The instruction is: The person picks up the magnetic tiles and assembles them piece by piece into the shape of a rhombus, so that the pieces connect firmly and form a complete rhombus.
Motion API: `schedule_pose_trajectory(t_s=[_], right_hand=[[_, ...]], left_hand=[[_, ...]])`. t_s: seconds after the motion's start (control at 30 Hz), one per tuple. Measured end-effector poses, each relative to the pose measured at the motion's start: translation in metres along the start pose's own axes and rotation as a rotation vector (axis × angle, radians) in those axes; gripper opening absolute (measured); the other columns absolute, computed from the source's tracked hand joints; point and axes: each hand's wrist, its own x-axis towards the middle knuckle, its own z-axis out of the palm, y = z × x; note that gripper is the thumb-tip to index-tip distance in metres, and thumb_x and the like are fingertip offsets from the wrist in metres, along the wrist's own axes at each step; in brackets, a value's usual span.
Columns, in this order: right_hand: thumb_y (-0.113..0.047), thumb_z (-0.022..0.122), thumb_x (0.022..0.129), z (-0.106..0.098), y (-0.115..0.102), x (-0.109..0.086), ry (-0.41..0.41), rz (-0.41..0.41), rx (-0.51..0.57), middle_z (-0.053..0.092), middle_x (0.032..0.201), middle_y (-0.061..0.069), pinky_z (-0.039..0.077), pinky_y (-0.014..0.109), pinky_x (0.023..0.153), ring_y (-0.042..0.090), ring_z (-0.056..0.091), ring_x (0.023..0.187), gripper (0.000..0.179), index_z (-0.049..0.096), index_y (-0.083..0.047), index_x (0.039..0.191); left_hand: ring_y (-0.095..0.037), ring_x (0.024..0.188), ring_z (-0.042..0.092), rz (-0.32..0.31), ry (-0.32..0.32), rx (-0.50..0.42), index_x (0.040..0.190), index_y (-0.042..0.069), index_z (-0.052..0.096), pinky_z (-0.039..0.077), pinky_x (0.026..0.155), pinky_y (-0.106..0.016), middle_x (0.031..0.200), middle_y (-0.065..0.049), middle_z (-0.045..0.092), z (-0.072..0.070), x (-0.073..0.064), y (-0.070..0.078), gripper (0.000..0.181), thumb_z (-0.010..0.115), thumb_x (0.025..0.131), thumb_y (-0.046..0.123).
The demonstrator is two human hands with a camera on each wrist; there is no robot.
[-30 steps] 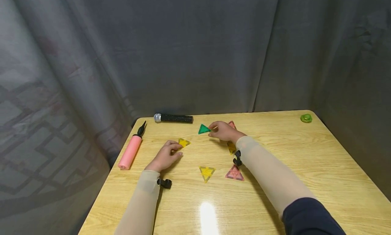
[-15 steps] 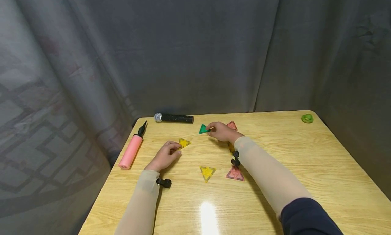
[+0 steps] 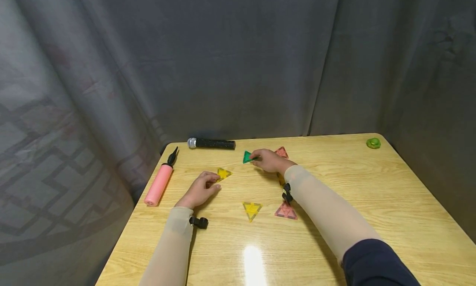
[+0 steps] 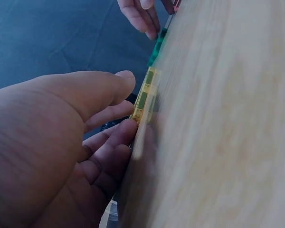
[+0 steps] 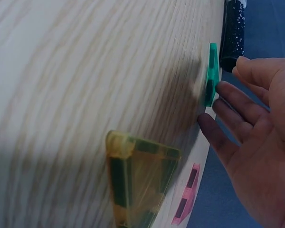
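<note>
My left hand [image 3: 201, 191] rests by a yellow triangular magnetic tile [image 3: 224, 174] that lies flat on the table. In the left wrist view its fingertips touch the tile's near edge, with the thumb [image 4: 121, 85] held apart. At the far side, my right hand [image 3: 268, 160] reaches over a green triangular tile [image 3: 247, 157] and covers its right part. The right wrist view has the fingertips at the green tile's edge, the fingers loosely spread and the thumb lifted off. A pink tile [image 3: 282, 152] and an orange-yellow tile [image 5: 142, 175] lie near the right hand, the latter partly hidden by that arm.
Closer to me lie another yellow tile [image 3: 252, 210] and a pink tile [image 3: 286, 211]. A black microphone [image 3: 212, 144] lies along the back edge and a pink hand pump [image 3: 160, 183] at the left. A green object [image 3: 373, 143] sits in the far right corner, before grey curtains [image 3: 238, 63].
My right hand has shifted slightly left over the green tile, so more of the tile is covered. The green tile has moved barely to the right. The left hand stays almost still.
</note>
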Motion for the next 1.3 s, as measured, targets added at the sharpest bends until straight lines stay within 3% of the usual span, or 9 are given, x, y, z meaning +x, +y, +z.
schedule_pose_trajectory(t_s=[0.3, 0.73, 1.0, 1.27, 1.3], right_hand=[[-0.015, 0.062, 0.108, -0.005, 0.002, 0.000, -0.058, -0.010, -0.051, 0.063, 0.142, 0.013, 0.045, 0.049, 0.113, 0.032, 0.054, 0.138, 0.035, 0.062, -0.002, 0.140], [-0.011, 0.060, 0.108, -0.017, 0.007, -0.016, -0.088, -0.025, -0.047, 0.068, 0.128, 0.009, 0.054, 0.044, 0.097, 0.027, 0.063, 0.120, 0.029, 0.066, -0.001, 0.135], [-0.010, 0.061, 0.107, -0.019, 0.005, -0.022, -0.106, -0.016, -0.047, 0.068, 0.130, 0.010, 0.055, 0.040, 0.095, 0.026, 0.063, 0.120, 0.030, 0.065, -0.002, 0.136], [-0.010, 0.065, 0.104, -0.023, 0.008, -0.016, -0.054, 0.005, -0.010, 0.066, 0.131, 0.012, 0.054, 0.046, 0.098, 0.027, 0.062, 0.118, 0.036, 0.063, -0.004, 0.140], [-0.010, 0.066, 0.104, -0.023, 0.008, -0.016, -0.043, 0.021, 0.006, 0.066, 0.133, 0.012, 0.048, 0.049, 0.105, 0.028, 0.062, 0.120, 0.038, 0.062, -0.004, 0.141]], left_hand=[[-0.020, 0.115, 0.061, -0.012, 0.003, 0.005, 0.135, 0.012, 0.069, 0.052, 0.099, -0.042, 0.128, -0.001, 0.060, 0.001, 0.000, -0.001, 0.036, 0.074, 0.101, 0.023], [-0.019, 0.110, 0.060, 0.008, -0.002, 0.023, 0.135, 0.009, 0.070, 0.051, 0.097, -0.041, 0.124, -0.001, 0.062, 0.004, 0.001, 0.011, 0.036, 0.074, 0.101, 0.021], [-0.022, 0.111, 0.059, 0.043, -0.018, 0.023, 0.138, 0.004, 0.068, 0.051, 0.097, -0.043, 0.124, -0.005, 0.062, 0.008, 0.002, 0.019, 0.040, 0.073, 0.101, 0.019], [-0.021, 0.109, 0.060, -0.005, 0.042, 0.000, 0.132, 0.008, 0.072, 0.052, 0.094, -0.041, 0.121, -0.001, 0.062, 0.012, 0.003, 0.016, 0.035, 0.075, 0.100, 0.020], [-0.021, 0.109, 0.059, -0.008, 0.046, -0.003, 0.132, 0.007, 0.072, 0.052, 0.094, -0.041, 0.121, -0.002, 0.062, 0.012, 0.004, 0.016, 0.034, 0.075, 0.100, 0.019]])
